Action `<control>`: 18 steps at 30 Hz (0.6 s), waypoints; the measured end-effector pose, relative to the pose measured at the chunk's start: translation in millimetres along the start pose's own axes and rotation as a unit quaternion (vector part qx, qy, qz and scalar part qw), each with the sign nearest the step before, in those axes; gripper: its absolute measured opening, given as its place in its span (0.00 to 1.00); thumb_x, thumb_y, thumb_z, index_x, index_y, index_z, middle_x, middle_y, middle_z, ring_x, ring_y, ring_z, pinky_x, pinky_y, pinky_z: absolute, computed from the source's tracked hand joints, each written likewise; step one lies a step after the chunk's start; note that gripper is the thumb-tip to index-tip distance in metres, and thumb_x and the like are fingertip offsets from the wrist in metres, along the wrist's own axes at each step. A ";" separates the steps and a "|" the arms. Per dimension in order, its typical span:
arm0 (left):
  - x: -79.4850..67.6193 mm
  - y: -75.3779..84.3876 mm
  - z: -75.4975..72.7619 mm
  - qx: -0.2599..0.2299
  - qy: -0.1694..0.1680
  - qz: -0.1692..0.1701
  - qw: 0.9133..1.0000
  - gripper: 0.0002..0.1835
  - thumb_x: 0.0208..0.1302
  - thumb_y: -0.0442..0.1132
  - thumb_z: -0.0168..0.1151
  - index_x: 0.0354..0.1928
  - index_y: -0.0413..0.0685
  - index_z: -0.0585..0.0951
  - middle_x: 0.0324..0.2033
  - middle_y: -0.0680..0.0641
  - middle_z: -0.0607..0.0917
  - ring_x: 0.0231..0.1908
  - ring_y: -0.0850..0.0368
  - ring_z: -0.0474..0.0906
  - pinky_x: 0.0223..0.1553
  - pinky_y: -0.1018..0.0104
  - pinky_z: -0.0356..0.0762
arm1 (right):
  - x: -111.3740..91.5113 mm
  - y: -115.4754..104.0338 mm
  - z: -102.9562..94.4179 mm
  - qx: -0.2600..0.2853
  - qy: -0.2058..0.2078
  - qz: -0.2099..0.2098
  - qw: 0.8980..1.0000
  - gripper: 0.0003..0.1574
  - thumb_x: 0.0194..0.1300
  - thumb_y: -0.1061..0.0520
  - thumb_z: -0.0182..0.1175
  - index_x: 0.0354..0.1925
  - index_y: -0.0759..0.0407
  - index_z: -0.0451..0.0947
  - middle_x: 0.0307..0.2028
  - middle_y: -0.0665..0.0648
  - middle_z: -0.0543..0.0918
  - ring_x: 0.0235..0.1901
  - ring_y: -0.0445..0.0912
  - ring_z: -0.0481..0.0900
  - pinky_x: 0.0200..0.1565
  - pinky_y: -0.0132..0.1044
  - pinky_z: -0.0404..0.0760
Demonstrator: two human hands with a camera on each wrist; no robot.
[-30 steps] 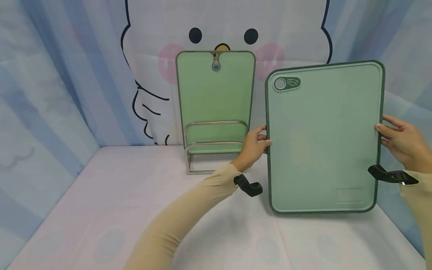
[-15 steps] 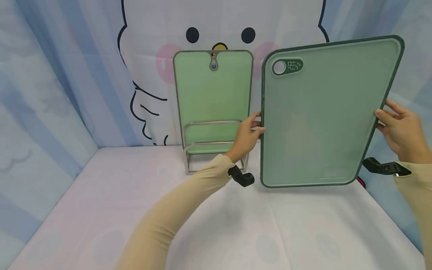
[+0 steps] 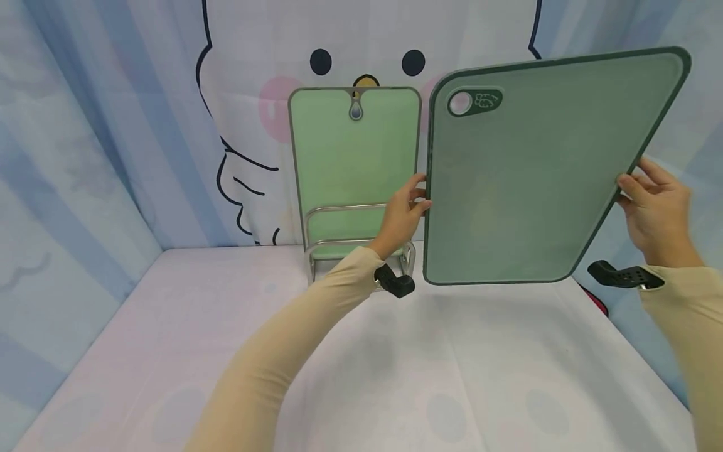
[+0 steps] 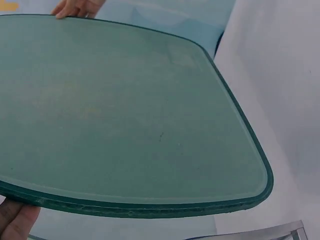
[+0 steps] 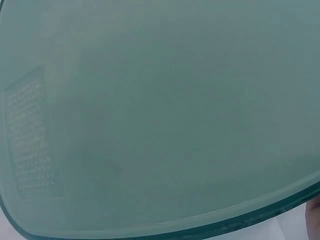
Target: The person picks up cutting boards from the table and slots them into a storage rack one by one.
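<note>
A large green cutting board [image 3: 531,176] with a dark green rim and a round hole in its upper left corner is held up above the table, tilted. My left hand [image 3: 402,213] grips its left edge, and my right hand [image 3: 655,207] pinches its right edge between thumb and fingers. Behind my left hand, a smaller light green cutting board [image 3: 353,150] stands upright in a metal wire rack [image 3: 333,242]. In the left wrist view, the rim of the large board [image 4: 150,210] passes close over a metal bar of the rack [image 4: 270,233]. A rough textured patch [image 5: 30,137] shows on the board in the right wrist view.
A white cloth-covered table [image 3: 361,364] lies beneath. Behind it hangs a blue and white curtain [image 3: 254,125] with a cartoon face. Something dark with red [image 3: 594,301] shows at the table's right edge.
Both hands have raised the large cutting board and shifted it left toward the rack. It has tilted more, with its right side higher. The smaller board stays in the rack.
</note>
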State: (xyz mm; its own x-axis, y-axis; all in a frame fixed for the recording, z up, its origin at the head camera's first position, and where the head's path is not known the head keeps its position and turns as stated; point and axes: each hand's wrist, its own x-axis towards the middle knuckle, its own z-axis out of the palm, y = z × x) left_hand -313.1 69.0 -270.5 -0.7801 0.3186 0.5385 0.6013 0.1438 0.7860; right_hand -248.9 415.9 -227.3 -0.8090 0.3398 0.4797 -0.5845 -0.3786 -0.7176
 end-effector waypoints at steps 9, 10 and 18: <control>6.6 -6.1 -7.9 0.009 0.013 -0.008 1.000 0.26 0.66 0.30 0.54 0.67 0.42 0.65 0.52 0.36 0.80 0.46 0.45 0.82 0.45 0.66 0.81 | 5.0 6.8 12.9 0.072 -0.014 -0.014 0.997 0.25 0.55 0.80 0.54 0.53 0.75 0.75 0.28 0.64 0.85 0.25 0.48 0.80 0.26 0.35 0.81; 7.6 -7.1 -8.7 0.007 0.015 -0.007 1.000 0.26 0.66 0.29 0.54 0.66 0.42 0.65 0.51 0.36 0.80 0.46 0.44 0.82 0.45 0.66 0.81 | 5.3 7.5 14.3 0.070 -0.015 -0.014 0.997 0.25 0.55 0.80 0.55 0.52 0.74 0.75 0.28 0.64 0.85 0.25 0.48 0.80 0.26 0.35 0.81; 13.3 -16.4 -16.5 0.007 0.022 0.002 1.000 0.26 0.66 0.29 0.54 0.65 0.42 0.66 0.49 0.36 0.81 0.44 0.45 0.83 0.41 0.66 0.80 | 8.0 13.5 20.8 0.065 -0.024 -0.022 0.997 0.25 0.54 0.80 0.55 0.52 0.74 0.76 0.26 0.63 0.85 0.24 0.47 0.81 0.25 0.34 0.81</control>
State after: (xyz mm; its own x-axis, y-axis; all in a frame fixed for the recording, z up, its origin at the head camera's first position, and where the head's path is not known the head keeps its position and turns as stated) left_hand -336.2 55.4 -271.1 -0.7846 0.2773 0.5545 0.6061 0.1550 0.7802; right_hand -264.6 395.6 -222.6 -0.7831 0.3180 0.5344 -0.6195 -0.4736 -0.6260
